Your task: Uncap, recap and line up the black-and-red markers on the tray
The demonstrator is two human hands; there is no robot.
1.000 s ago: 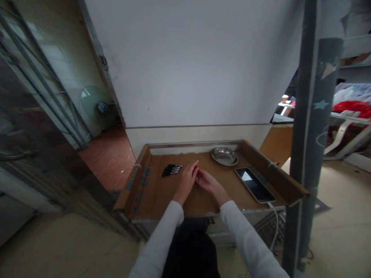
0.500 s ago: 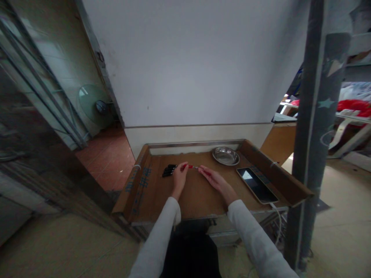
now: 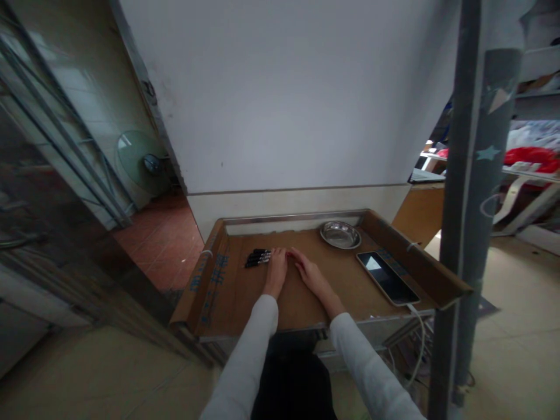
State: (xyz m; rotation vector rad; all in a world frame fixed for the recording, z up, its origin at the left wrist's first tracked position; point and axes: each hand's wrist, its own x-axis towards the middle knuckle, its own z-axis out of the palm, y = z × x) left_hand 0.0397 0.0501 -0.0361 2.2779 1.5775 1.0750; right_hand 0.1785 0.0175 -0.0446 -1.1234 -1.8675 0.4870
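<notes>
My left hand (image 3: pixel 277 268) rests palm down on the cardboard, its fingers close together over the right ends of a row of black markers (image 3: pixel 259 257). Close by on the right, my right hand (image 3: pixel 308 270) reaches in with fingers and thumb bent toward the left one. Between the fingertips of both hands shows a small red piece of a slim marker (image 3: pixel 289 254); most of it is hidden by the fingers. The black markers lie side by side, several of them, with white print on their barrels.
Brown cardboard (image 3: pixel 245 300) covers the tabletop, with raised flaps at both sides. A round steel dish (image 3: pixel 340 235) stands at the back right. A phone (image 3: pixel 387 278) with a white cable (image 3: pixel 420 341) lies at the right. A grey post (image 3: pixel 464 204) rises beyond the right edge.
My hands have come together; the gap between them, where red pieces and a thin tip showed, has closed. My left hand has turned palm down and my right hand has moved left.
</notes>
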